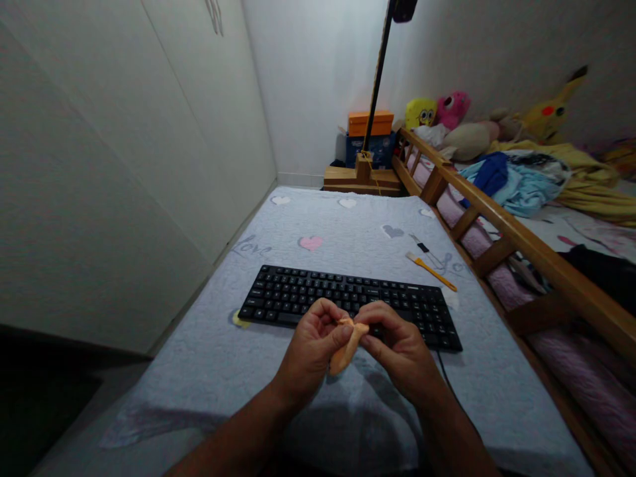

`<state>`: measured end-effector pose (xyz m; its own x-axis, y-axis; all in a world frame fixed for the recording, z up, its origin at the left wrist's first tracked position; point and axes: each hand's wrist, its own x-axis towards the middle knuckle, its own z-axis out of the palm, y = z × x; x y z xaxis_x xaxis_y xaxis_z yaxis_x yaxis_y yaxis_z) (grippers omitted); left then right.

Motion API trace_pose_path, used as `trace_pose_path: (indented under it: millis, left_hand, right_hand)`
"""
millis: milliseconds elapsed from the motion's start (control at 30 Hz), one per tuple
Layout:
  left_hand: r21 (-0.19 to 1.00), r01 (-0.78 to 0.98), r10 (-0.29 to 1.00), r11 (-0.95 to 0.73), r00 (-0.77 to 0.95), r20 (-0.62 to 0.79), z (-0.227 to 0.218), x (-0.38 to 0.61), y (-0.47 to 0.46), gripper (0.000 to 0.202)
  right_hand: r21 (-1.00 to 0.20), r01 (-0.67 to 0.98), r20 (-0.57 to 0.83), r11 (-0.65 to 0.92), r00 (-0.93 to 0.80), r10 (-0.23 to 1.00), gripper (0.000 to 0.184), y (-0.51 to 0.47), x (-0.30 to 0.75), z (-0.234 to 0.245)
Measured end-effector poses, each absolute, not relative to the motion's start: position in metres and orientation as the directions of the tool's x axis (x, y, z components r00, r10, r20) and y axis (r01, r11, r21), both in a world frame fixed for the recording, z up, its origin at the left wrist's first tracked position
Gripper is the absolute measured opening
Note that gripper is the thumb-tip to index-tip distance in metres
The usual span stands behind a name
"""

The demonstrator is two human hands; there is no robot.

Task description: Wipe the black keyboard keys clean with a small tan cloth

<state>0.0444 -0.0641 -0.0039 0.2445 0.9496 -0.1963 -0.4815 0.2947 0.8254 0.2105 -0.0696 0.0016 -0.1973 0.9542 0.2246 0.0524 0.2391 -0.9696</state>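
My left hand (311,348) and my right hand (402,348) meet over the near edge of a black keyboard (308,291). Between them is a small, soft orange cloth (342,358), folded or bunched up. The fingers of both hands pinch its upper part, and a loose end hangs below my left thumb. The keyboard lies flat on a pale quilted cover, its lower middle keys partly hidden by my fingers. To its upper right lies a small brush (433,271) with a yellow handle.
Near the brush lies a thin tool with a black part (422,247). The keyboard's cable (447,377) runs toward me on the right. A wooden bed rail (527,258) borders the right side, a white cabinet (149,165) the left. Boxes (370,124) and a pole stand at the back.
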Motion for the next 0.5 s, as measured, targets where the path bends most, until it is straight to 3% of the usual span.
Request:
trace_pose_path:
  millis: [300,500]
  left_hand:
    - [0.859,-0.399,0.933,0.322,0.285,-0.218,-0.003,0.048,-0.069,0.030]
    - [0.836,-0.455,0.935,0.308,0.307,-0.177,-0.013,0.055,-0.078,0.029]
  right_hand:
    - [-0.983,-0.137,0.141,0.124,-0.117,0.983,0.015,-0.081,0.196,-0.010]
    - [-0.976,-0.200,0.076,0.081,0.028,0.997,0.026,-0.093,0.176,-0.012]
